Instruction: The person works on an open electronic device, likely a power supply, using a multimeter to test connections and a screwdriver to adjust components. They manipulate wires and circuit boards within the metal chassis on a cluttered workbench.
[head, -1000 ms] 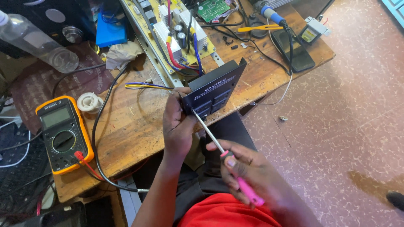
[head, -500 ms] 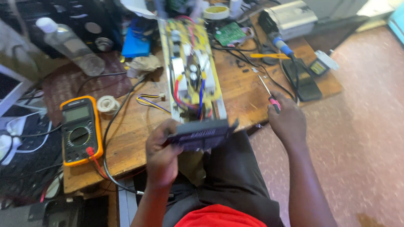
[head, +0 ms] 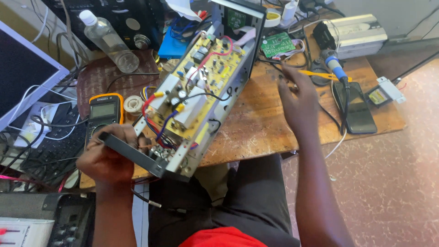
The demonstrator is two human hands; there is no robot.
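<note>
Left hand (head: 107, 160): its grip is closed around the black front panel (head: 132, 155) at the near end of the open metal chassis with a yellow circuit board (head: 201, 87), fingers curled over the panel's top edge.
Right hand (head: 299, 103): released and holding nothing, fingers spread, hovering above the worn wooden table (head: 265, 123) to the right of the chassis.
Chassis: lies slantwise on the table, the near end over the table's front edge above the person's lap, the far end pointing away; red, blue and black wires cross the board.
Orange and black multimeter (head: 104, 112): flat on the table, just left of the chassis and beside the left hand.
Small green circuit board (head: 277, 44): on the table beyond the right hand.
Blue-handled soldering iron (head: 334, 66): right of the right hand, near a black phone (head: 356, 110) lying flat.
Clear plastic bottle (head: 109, 41): lies tilted at the far left of the table.
Flat monitor (head: 20, 73): at the left edge, above a black keyboard (head: 50, 151).
</note>
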